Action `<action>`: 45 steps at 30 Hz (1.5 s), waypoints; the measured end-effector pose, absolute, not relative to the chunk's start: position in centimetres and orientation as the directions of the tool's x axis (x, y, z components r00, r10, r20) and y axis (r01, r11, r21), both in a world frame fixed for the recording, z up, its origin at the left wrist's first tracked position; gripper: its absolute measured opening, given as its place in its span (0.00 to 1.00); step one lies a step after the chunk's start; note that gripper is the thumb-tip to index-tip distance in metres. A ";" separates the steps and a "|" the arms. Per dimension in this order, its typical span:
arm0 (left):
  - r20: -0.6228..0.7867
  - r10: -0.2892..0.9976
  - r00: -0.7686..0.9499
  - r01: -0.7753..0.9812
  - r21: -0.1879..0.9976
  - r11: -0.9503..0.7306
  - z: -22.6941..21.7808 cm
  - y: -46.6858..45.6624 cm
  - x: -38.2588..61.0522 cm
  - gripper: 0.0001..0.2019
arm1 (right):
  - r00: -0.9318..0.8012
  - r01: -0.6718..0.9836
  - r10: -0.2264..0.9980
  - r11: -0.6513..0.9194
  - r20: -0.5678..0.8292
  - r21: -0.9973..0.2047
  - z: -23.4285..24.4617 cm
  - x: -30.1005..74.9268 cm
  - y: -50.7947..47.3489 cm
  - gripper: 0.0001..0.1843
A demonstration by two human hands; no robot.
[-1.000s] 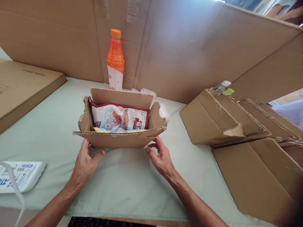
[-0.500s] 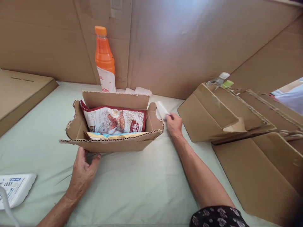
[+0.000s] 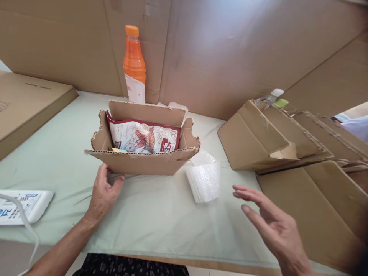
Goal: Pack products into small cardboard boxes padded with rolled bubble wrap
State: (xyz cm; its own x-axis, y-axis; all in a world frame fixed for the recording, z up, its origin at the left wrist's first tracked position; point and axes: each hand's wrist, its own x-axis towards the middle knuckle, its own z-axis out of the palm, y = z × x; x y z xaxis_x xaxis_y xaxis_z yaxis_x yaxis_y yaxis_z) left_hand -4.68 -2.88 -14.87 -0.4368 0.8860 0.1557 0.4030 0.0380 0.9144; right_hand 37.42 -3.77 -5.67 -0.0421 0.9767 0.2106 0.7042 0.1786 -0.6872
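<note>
1. Right hand (image 3: pixel 274 222), fingers wide, empty: sweeping could knock away the clear bubble-wrap bundle (image 3: pixel 204 184) just beside the brown open-topped cardboard box (image 3: pixel 143 165).
2. Left hand (image 3: pixel 104 195), thumb wide, fingertips partly hidden at the box's corner: shoving could topple the orange plastic bottle (image 3: pixel 134 67) behind.

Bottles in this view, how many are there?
2 visible: an orange bottle near the back cardboard wall, and a clear white-capped bottle at the boxes on the right. Those boxes may hide more.
</note>
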 end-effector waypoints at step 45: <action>-0.032 0.987 -0.159 -0.002 0.999 0.032 -12.4 1.0 -5.9 0.23 | -0.830 0.467 0.556 0.731 0.039 -0.498 -7.2 19.7 -5.2 0.25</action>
State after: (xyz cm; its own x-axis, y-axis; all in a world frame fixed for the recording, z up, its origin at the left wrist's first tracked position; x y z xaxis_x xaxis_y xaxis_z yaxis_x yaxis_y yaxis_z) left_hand -5.86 0.95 -12.37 -0.1588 0.9868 -0.0318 -0.0016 0.0319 0.9995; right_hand 19.70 -5.22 -7.23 -0.8301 0.5562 0.0391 0.4666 0.7313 -0.4975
